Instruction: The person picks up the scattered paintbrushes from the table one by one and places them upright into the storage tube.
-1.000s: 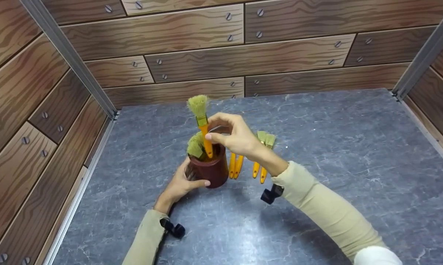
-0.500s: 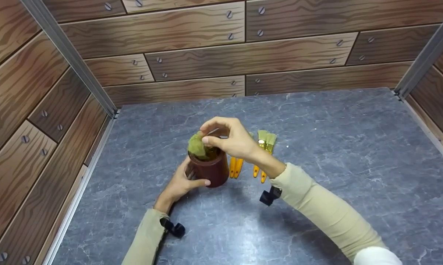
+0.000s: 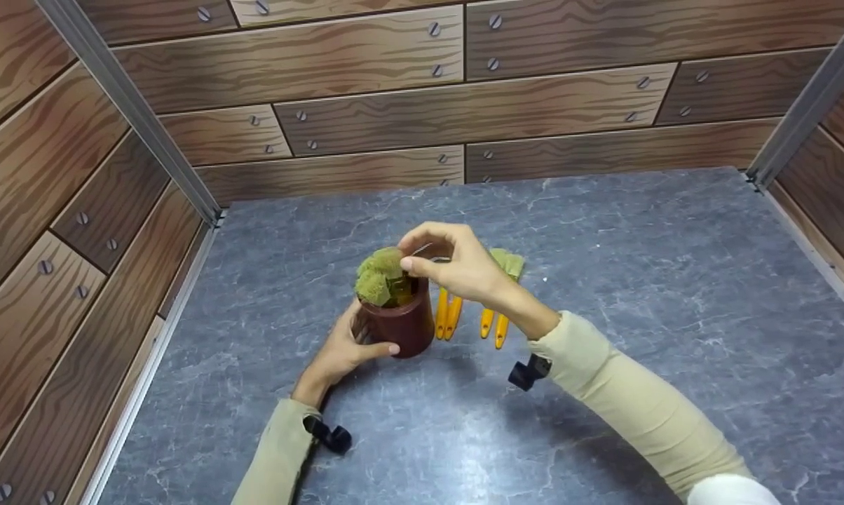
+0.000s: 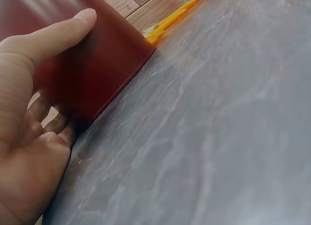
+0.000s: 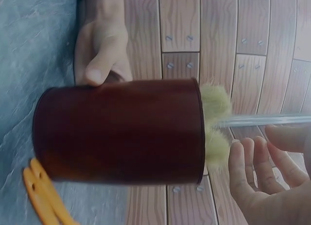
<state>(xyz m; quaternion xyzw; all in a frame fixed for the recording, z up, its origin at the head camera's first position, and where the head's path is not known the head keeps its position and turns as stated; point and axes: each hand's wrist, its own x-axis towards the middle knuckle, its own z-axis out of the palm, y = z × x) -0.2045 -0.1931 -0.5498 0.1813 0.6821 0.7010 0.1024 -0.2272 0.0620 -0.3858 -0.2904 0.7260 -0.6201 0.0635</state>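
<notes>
A dark red cylindrical cup (image 3: 399, 328) stands on the table, with the bristle heads of several paintbrushes (image 3: 380, 273) sticking out of its top. My left hand (image 3: 341, 351) grips the cup's left side, thumb across its front, as the left wrist view also shows. My right hand (image 3: 460, 263) hovers at the cup's upper right, its fingertips close beside the bristles. In the right wrist view, the right hand's thumb and fingers (image 5: 262, 166) are apart with nothing between them. The cup hides the brushes' handles.
Two paintbrushes with orange handles (image 3: 448, 315) lie just right of the cup. Another pair of paintbrushes (image 3: 493, 325) lies farther right, partly behind the right wrist. Wood-patterned walls (image 3: 366, 133) surround the grey marbled table (image 3: 639, 280).
The right hand has lowered an orange-handled paintbrush bristles-up into the cup and let it go, then drawn slightly to the right. The left hand has kept its hold on the cup.
</notes>
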